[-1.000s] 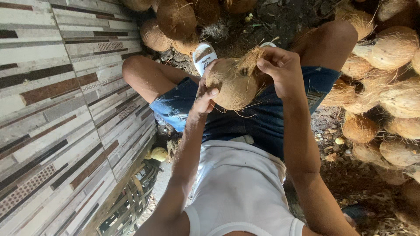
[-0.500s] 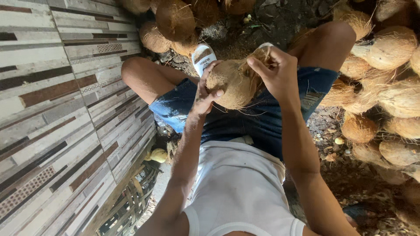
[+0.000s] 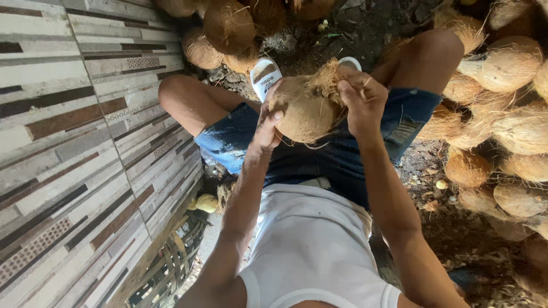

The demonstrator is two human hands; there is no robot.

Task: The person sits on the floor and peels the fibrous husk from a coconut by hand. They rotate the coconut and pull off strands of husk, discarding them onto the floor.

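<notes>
Here, both hands' fingers clamp a husked coconut (image 3: 305, 114) beside a striped tiled wall (image 3: 74, 148).

We see two hands: the left hand (image 3: 267, 126) and the right hand (image 3: 361, 97). Between them there is one coconut (image 3: 305, 114). Beyond that coconut we count two white sandals (image 3: 265, 76). Above it lie about five more coconuts (image 3: 228, 25), and to its right about ten in a pile (image 3: 505, 63). Below it, by the wall, we see one small yellow fruit (image 3: 205, 202).
</notes>
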